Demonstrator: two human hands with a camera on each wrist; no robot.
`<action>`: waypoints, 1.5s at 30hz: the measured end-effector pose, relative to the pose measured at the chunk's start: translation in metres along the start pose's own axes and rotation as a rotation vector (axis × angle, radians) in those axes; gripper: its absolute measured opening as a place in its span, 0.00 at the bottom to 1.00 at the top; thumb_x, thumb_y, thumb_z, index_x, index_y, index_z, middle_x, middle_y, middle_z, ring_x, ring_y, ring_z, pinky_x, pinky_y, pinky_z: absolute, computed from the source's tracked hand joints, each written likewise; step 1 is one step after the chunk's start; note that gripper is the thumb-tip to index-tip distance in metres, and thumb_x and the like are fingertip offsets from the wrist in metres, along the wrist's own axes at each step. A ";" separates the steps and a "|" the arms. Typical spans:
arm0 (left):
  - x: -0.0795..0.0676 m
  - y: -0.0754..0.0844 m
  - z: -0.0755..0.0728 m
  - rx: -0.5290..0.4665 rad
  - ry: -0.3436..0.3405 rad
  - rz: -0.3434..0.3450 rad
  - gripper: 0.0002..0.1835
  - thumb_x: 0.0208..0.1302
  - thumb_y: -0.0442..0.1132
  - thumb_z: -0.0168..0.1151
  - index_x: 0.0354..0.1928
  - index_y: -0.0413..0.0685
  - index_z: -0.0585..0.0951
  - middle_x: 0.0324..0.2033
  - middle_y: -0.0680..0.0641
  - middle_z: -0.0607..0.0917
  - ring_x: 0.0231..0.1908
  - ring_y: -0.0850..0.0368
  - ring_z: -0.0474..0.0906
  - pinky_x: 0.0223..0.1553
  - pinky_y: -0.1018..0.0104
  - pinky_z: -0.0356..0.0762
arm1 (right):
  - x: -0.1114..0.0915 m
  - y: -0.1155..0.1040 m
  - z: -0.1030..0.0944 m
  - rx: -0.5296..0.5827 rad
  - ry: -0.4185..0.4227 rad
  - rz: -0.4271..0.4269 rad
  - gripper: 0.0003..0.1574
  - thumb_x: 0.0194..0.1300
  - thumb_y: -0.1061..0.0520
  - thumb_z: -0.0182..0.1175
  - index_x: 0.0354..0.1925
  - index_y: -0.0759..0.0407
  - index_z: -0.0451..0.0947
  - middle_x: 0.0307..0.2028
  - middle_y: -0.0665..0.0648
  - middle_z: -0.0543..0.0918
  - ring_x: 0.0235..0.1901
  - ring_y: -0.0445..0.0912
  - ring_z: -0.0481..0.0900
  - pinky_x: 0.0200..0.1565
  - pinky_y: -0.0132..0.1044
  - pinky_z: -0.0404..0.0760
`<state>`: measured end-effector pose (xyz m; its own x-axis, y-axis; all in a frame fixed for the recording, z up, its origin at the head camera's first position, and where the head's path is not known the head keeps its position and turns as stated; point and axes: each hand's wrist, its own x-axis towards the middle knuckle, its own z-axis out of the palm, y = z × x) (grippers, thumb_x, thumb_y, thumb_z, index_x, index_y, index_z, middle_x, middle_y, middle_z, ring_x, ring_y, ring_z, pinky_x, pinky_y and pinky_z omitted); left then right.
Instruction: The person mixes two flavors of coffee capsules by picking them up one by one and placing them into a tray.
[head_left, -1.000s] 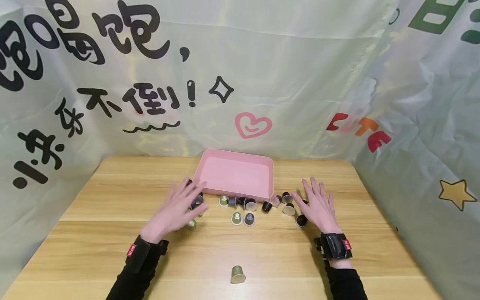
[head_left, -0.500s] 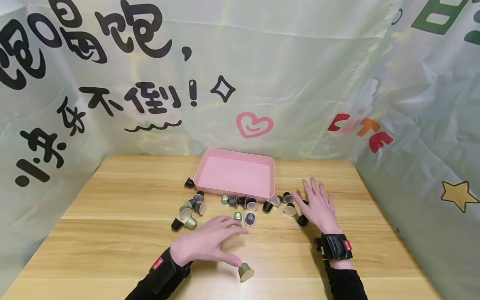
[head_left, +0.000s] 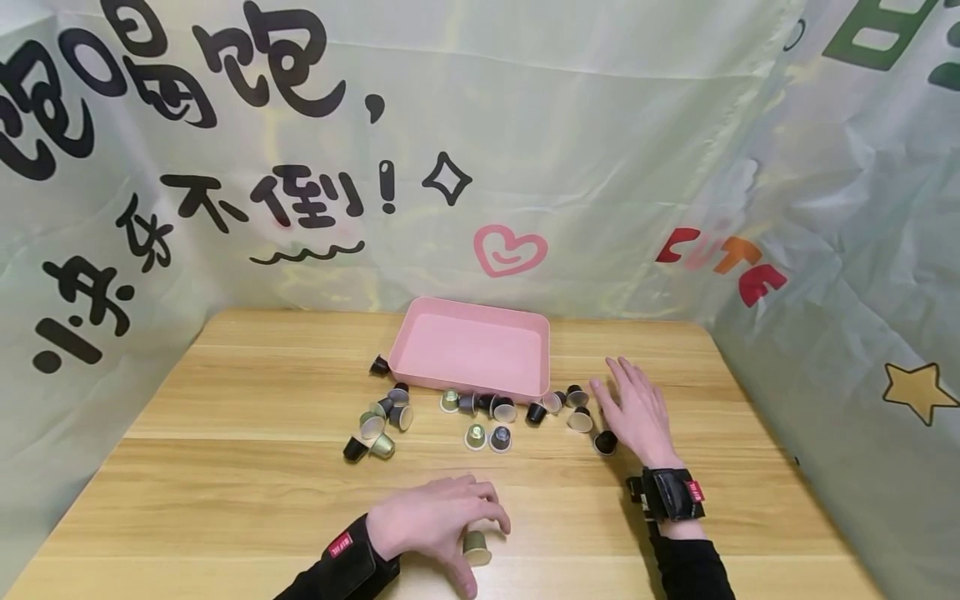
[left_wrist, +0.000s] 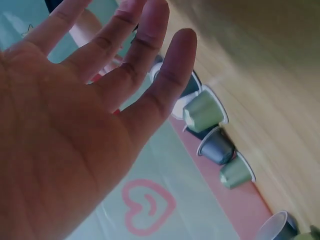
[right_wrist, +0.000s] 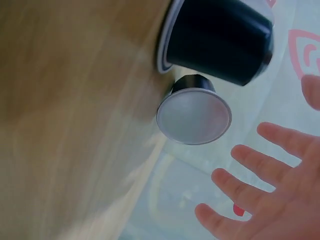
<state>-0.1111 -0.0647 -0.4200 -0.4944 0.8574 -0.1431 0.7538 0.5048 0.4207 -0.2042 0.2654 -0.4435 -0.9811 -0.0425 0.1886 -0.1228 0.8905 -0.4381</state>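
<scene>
An olive-green coffee capsule (head_left: 476, 550) is on the table near the front. My left hand (head_left: 442, 521) arches over it, thumb on the near side and fingers on the far side, with space between them. In the left wrist view the fingers (left_wrist: 172, 70) look spread and fairly straight. My right hand (head_left: 637, 421) hovers at the right with fingers extended, beside a black capsule (head_left: 604, 442). In the right wrist view its fingers (right_wrist: 245, 187) hold nothing, and a large black capsule (right_wrist: 217, 37) and a pale-lidded one (right_wrist: 194, 116) show close up.
A shallow pink tray (head_left: 472, 342) stands at the back of the wooden table (head_left: 247, 492). Capsules lie along its front, including a green one (head_left: 476, 437) and a dark blue one (head_left: 500, 438). More are grouped at left around a light green capsule (head_left: 382, 446). Printed cloth hangs behind.
My left hand has come from the left capsule group toward the front, over the olive capsule. That capsule shifted right and tilted, then came back. My right hand stays nearly in place.
</scene>
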 end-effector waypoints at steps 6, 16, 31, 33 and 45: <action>0.002 -0.001 0.002 -0.070 -0.050 -0.040 0.25 0.41 0.49 0.83 0.46 0.67 0.84 0.43 0.64 0.79 0.42 0.72 0.69 0.42 0.81 0.69 | 0.000 -0.001 0.002 0.052 0.069 -0.031 0.39 0.79 0.40 0.44 0.74 0.64 0.61 0.74 0.73 0.60 0.73 0.71 0.58 0.72 0.71 0.53; 0.004 -0.006 0.006 -0.139 -0.065 -0.052 0.13 0.54 0.39 0.76 0.40 0.61 0.86 0.35 0.62 0.77 0.34 0.71 0.70 0.36 0.83 0.68 | 0.000 -0.002 0.004 0.068 0.080 -0.030 0.37 0.79 0.41 0.44 0.72 0.65 0.64 0.74 0.73 0.61 0.72 0.71 0.59 0.71 0.72 0.53; 0.000 -0.018 0.003 -0.245 -0.003 -0.119 0.05 0.70 0.40 0.61 0.44 0.61 0.80 0.40 0.61 0.74 0.41 0.72 0.70 0.46 0.78 0.73 | 0.000 -0.005 0.006 0.072 0.105 -0.054 0.35 0.79 0.41 0.45 0.69 0.65 0.68 0.73 0.72 0.63 0.71 0.71 0.61 0.71 0.70 0.56; -0.001 -0.021 0.000 -0.246 0.033 -0.128 0.05 0.71 0.42 0.59 0.45 0.60 0.80 0.41 0.60 0.76 0.43 0.71 0.71 0.48 0.76 0.75 | 0.001 -0.005 0.007 0.071 0.104 -0.060 0.35 0.79 0.42 0.45 0.69 0.65 0.68 0.73 0.73 0.64 0.71 0.71 0.61 0.71 0.70 0.56; 0.006 -0.053 -0.012 -0.310 0.453 -0.208 0.10 0.76 0.37 0.50 0.51 0.44 0.79 0.42 0.48 0.84 0.45 0.56 0.79 0.52 0.60 0.82 | 0.001 -0.008 0.011 0.073 0.104 -0.079 0.34 0.79 0.42 0.46 0.68 0.66 0.69 0.73 0.73 0.64 0.70 0.71 0.62 0.71 0.70 0.57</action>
<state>-0.1596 -0.0882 -0.4322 -0.8054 0.5808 0.1184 0.4935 0.5464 0.6767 -0.2062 0.2533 -0.4491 -0.9478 -0.0604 0.3132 -0.2130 0.8507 -0.4805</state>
